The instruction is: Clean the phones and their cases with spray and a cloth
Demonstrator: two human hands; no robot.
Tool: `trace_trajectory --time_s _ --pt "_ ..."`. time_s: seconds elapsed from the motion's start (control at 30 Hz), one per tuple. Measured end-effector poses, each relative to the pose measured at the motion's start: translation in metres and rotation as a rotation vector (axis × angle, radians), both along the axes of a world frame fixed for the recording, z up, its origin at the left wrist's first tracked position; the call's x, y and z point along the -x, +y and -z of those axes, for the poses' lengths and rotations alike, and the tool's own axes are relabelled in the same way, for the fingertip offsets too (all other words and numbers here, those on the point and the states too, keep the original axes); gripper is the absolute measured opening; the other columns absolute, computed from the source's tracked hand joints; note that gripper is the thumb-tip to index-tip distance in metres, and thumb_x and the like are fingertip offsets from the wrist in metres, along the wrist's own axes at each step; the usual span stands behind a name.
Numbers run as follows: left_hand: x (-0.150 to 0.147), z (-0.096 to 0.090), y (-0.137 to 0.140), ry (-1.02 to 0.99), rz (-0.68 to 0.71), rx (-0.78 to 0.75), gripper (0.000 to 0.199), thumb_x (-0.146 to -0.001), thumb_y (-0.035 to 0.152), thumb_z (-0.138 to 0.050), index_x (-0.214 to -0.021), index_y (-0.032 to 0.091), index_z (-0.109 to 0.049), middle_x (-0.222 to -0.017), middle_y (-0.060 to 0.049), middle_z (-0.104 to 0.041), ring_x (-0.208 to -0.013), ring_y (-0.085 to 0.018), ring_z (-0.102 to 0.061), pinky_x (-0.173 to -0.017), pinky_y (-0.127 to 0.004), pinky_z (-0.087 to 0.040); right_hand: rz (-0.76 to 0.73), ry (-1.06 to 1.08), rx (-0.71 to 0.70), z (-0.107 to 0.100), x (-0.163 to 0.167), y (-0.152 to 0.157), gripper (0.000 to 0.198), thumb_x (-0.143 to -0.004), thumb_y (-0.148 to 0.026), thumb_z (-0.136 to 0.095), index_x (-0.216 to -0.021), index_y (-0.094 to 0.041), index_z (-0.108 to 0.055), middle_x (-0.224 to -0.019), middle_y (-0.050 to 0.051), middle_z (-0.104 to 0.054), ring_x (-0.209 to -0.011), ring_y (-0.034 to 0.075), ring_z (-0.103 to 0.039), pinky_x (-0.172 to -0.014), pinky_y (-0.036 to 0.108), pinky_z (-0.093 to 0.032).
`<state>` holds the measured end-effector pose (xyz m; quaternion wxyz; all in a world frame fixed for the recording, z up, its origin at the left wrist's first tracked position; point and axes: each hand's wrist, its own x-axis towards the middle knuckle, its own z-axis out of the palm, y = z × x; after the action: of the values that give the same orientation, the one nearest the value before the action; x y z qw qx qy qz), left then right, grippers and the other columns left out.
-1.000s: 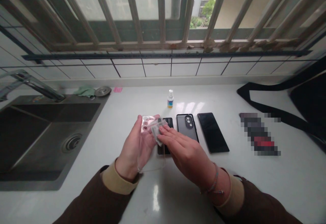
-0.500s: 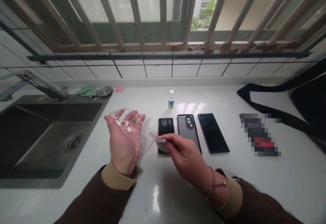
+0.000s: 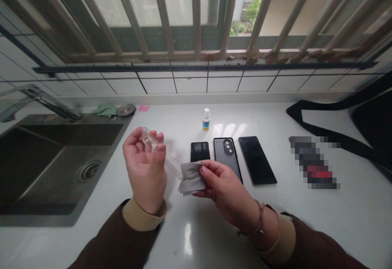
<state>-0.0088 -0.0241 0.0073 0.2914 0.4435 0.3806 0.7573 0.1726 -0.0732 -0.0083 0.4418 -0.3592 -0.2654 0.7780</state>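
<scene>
A clear, see-through phone case [image 3: 150, 141] is held in my left hand [image 3: 145, 167], whose fingers curl round its upper end. The case is turned nearly edge-on and slants down toward the grey cloth [image 3: 192, 177]. That folded cloth is pinched between the thumb and fingers of my right hand [image 3: 225, 185], and the low end of the case meets or passes behind its left edge. Just beyond the right hand lie a small dark phone [image 3: 200, 151], partly covered by the cloth, a black-rimmed phone case [image 3: 227, 156] with camera holes, and a larger black phone [image 3: 257, 160].
A small spray bottle [image 3: 206, 120] stands at the back of the white counter [image 3: 171, 244]. The sink [image 3: 65, 167] and faucet [image 3: 50, 103] are to the left, near a green cloth [image 3: 104, 110] and a metal strainer [image 3: 125, 110]. On the right are a black strap [image 3: 321, 132] and a blurred-out item [image 3: 315, 163].
My left fingers have curled in and turned the clear case more edge-on. In my right hand the cloth now faces me, spread wider, beside the case's low end.
</scene>
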Motion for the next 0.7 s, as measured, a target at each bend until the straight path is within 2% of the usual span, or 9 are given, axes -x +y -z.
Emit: trace_trajectory --time_s 0.1,0.2,0.27,0.33,0.4,0.47,0.53,0.6,0.7 --pt "0.001 0.000 0.001 0.030 0.108 0.188 0.058 -0.090 0.044 -0.090 -0.139 0.027 -0.064 -0.127 -0.008 -0.069 -0.111 -0.020 -0.072 -0.108 -0.039 -0.058 0.188 -0.094 -0.101 0.000 -0.009 0.005 0.040 -0.096 -0.055 -0.082 -0.117 -0.021 -0.077 -0.110 0.007 -0.082 -0.091 0.020 -0.080 -0.079 0.037 -0.069" --pt "-0.003 -0.002 -0.004 0.101 0.452 0.422 0.064 -0.089 0.048 -0.090 -0.140 0.021 -0.065 -0.123 -0.013 -0.073 -0.107 -0.024 -0.074 -0.100 -0.043 -0.062 0.466 -0.337 -0.401 -0.005 -0.021 0.009 0.024 -0.108 -0.045 -0.069 -0.122 -0.027 -0.077 -0.125 0.006 -0.081 -0.114 0.023 -0.079 -0.104 0.045 -0.065" --pt "-0.008 -0.003 -0.010 0.150 0.678 0.506 0.070 -0.084 0.043 -0.094 -0.143 0.021 -0.064 -0.124 -0.014 -0.073 -0.111 -0.027 -0.073 -0.097 -0.043 -0.063 0.554 -0.527 -0.658 -0.010 -0.027 0.009 0.020 -0.112 -0.032 -0.062 -0.126 -0.030 -0.076 -0.132 0.005 -0.080 -0.127 0.023 -0.075 -0.116 0.048 -0.059" --pt "-0.010 -0.004 -0.015 0.164 0.830 0.535 0.075 -0.081 0.037 -0.097 -0.146 0.024 -0.062 -0.128 -0.014 -0.072 -0.115 -0.028 -0.073 -0.095 -0.041 -0.063 0.503 -0.655 -0.934 -0.016 -0.031 0.007 0.028 -0.112 -0.018 -0.058 -0.131 -0.031 -0.074 -0.140 0.005 -0.078 -0.137 0.023 -0.071 -0.123 0.049 -0.054" --pt "-0.010 -0.006 -0.018 0.148 0.899 0.539 0.078 -0.082 0.034 -0.097 -0.149 0.027 -0.059 -0.135 -0.014 -0.071 -0.116 -0.028 -0.073 -0.095 -0.039 -0.063 0.396 -0.724 -1.180 -0.020 -0.032 0.006 0.038 -0.109 -0.008 -0.056 -0.138 -0.029 -0.070 -0.145 0.006 -0.076 -0.142 0.023 -0.068 -0.127 0.051 -0.050" --pt "-0.008 -0.008 -0.019 0.116 0.920 0.520 0.078 -0.083 0.033 -0.096 -0.151 0.028 -0.058 -0.135 -0.013 -0.072 -0.115 -0.027 -0.074 -0.097 -0.039 -0.063 0.345 -0.776 -1.324 -0.022 -0.032 0.006 0.043 -0.107 -0.003 -0.056 -0.141 -0.027 -0.068 -0.145 0.007 -0.076 -0.142 0.022 -0.069 -0.128 0.052 -0.049" --pt "-0.007 -0.012 -0.019 0.071 0.944 0.498 0.077 -0.083 0.039 -0.097 -0.149 0.028 -0.060 -0.133 -0.012 -0.073 -0.111 -0.026 -0.075 -0.099 -0.040 -0.063 0.369 -0.814 -1.344 -0.022 -0.032 0.007 0.044 -0.107 -0.002 -0.056 -0.141 -0.026 -0.068 -0.144 0.007 -0.077 -0.139 0.022 -0.071 -0.127 0.050 -0.050" --pt "-0.007 -0.016 -0.019 0.017 0.965 0.490 0.077 -0.080 0.050 -0.096 -0.145 0.024 -0.063 -0.131 -0.014 -0.074 -0.108 -0.027 -0.076 -0.098 -0.042 -0.064 0.410 -0.838 -1.259 -0.021 -0.031 0.008 0.041 -0.108 -0.004 -0.054 -0.139 -0.027 -0.069 -0.141 0.006 -0.079 -0.135 0.020 -0.073 -0.123 0.045 -0.055" --pt "-0.006 -0.021 -0.014 0.032 0.818 0.527 0.075 -0.083 0.062 -0.089 -0.141 0.021 -0.062 -0.123 -0.013 -0.075 -0.107 -0.028 -0.075 -0.094 -0.044 -0.064 0.493 -0.866 -1.073 -0.022 -0.032 0.009 0.037 -0.110 -0.008 -0.053 -0.136 -0.026 -0.071 -0.132 0.005 -0.082 -0.121 0.019 -0.079 -0.107 0.037 -0.064"
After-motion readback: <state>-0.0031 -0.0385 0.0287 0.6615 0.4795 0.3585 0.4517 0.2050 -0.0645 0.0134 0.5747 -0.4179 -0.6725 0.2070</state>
